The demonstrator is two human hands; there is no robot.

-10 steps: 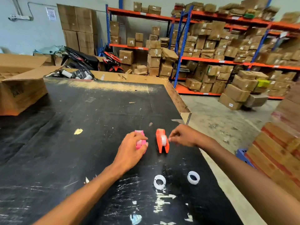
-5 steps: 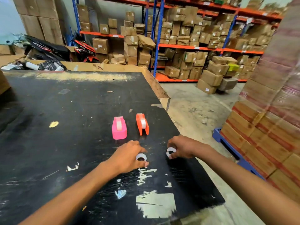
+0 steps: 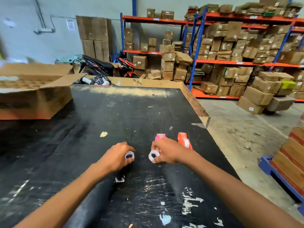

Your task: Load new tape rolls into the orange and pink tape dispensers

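Two small white tape rolls are in my hands, one each, held just above the black table top (image 3: 115, 116) near the middle of the frame. My left hand (image 3: 115, 156) is curled, and its fingers (image 3: 126, 146) arch over the left tape roll (image 3: 129, 156) and pinch it at the rim, with the dark hole of the roll facing up toward me. I cannot tell whether this roll touches the table or hangs just off it.

My right hand (image 3: 167, 151) is closed in the same way on the right tape roll (image 3: 153, 155); the thumb sits under the ring and the other fingers (image 3: 158, 143) bend down over its top. This roll is tilted so its open centre faces the camera.

Directly behind my right hand, and partly hidden by it, stands the pink tape dispenser (image 3: 159, 137); only its upper end shows above my knuckles. Just to the right of it stands the orange tape dispenser (image 3: 184, 139), upright on the table, with a band of pale tape visible along its near edge. The two dispensers stand side by side, close but apart.

At the left edge of the frame an open cardboard box (image 3: 34, 99) rests on the table, well apart from my hands. Blue and orange shelving (image 3: 195, 61) stacked with brown cartons fills the upper right.
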